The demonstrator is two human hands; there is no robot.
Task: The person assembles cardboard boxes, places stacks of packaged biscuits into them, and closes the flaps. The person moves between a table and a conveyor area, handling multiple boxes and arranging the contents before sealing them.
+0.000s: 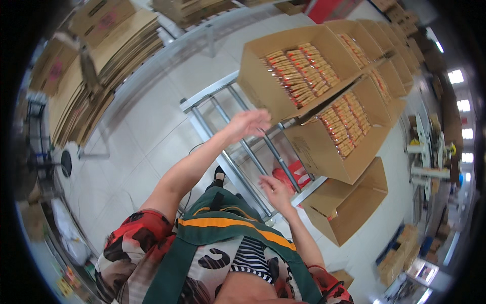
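Observation:
My left hand (248, 123) reaches over the metal rollers (248, 152) of a roller conveyor, by the lower corner of an open cardboard carton (262, 81). Its fingers are blurred and hold nothing; whether they touch the carton I cannot tell. Lower down, my right hand (277, 192) hovers near the end of the rollers, empty, with fingers apart. That carton holds rows of tan, stick-like items (303, 72) with red marks, in clear wrapping. Beside it, a second carton (315, 150) holds similar wrapped rows (345, 123).
Several more open cartons (379, 34) line the conveyor beyond. An open carton (345, 205) stands lower, at right. Under the rollers lies a red bag (290, 174). Flattened cardboard sheets (125, 49) are stacked at left, and a white machine (429, 163) stands far right.

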